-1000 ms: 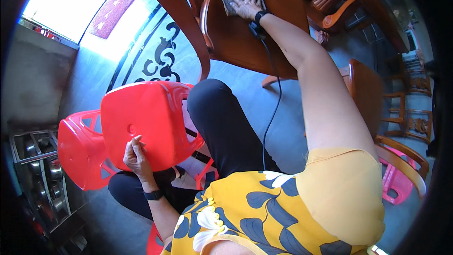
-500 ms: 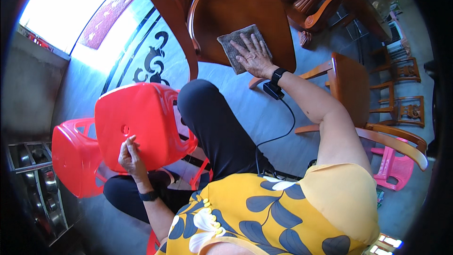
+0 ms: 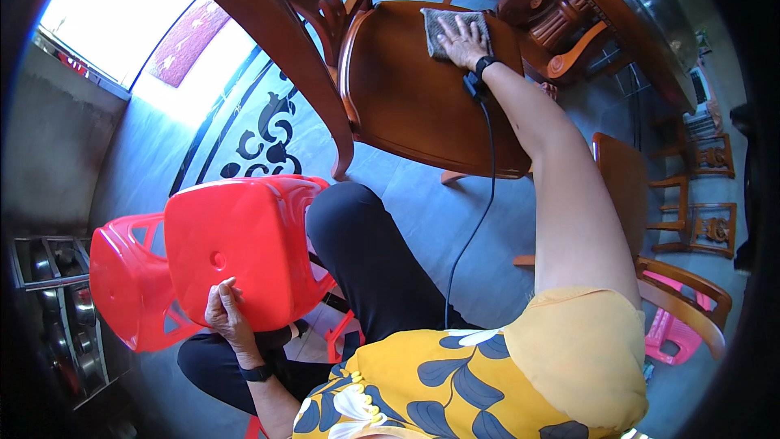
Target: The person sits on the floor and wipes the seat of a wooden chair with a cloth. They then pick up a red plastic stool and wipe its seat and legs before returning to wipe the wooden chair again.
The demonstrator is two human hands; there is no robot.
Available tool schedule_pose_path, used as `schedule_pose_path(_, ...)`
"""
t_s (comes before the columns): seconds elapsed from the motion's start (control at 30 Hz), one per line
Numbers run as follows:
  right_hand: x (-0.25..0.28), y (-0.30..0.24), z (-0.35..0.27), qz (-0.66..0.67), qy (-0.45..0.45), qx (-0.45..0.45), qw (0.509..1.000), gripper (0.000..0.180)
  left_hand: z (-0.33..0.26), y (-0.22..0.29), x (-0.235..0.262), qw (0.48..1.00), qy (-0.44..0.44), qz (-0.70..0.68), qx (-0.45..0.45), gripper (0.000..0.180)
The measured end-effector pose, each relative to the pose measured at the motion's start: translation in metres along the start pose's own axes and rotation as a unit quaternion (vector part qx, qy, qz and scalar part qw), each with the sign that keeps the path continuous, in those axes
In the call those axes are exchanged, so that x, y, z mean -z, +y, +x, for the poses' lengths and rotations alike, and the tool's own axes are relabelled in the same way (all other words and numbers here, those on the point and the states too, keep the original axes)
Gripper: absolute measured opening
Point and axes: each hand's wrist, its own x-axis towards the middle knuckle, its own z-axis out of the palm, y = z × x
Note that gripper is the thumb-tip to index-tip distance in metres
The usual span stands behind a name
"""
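My right hand [image 3: 465, 43] lies with fingers spread flat on a folded grey-brown cloth [image 3: 433, 31], pressing it to the seat of a brown wooden chair [image 3: 422, 110]. The cloth sits toward the seat's far right part. A dark band with a small black box and cable is on that wrist. My left hand [image 3: 228, 315] is closed, thumb and fingers curled together at the near edge of a red plastic stool [image 3: 252, 232]; I see nothing between them. A second red stool [image 3: 122, 280] leans beside it on the left.
A carved wooden table [image 3: 589, 0] stands beyond the chair. Another wooden chair [image 3: 621, 187], a pink plastic stool [image 3: 670, 329] and small wooden chairs [image 3: 715, 228] are on the right. A metal rack [image 3: 69, 325] with pots is at the left. A black cable [image 3: 479, 232] hangs below my right wrist.
My right hand has slid the cloth away from me and to the right across the chair seat. The left hand stays closed by the red stool. The view has shifted a little.
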Motion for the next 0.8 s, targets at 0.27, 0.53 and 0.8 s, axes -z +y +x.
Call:
schedule_pose_path(0.27,-0.002,0.013,0.044,0.008,0.013,-0.027,1.0,0.06,0.001,0.004,-0.003,1.0,-0.002,-0.001,0.009,0.026)
schedule_pose_path(0.53,-0.012,0.027,-0.084,0.0,0.033,0.063,0.997,0.059,0.003,-0.003,-0.003,1.0,-0.006,-0.023,-0.008,0.028)
schedule_pose_path(0.8,-0.024,0.021,-0.255,-0.019,0.079,0.109,0.991,0.059,0.006,-0.01,-0.003,0.999,-0.007,-0.033,-0.037,0.028)
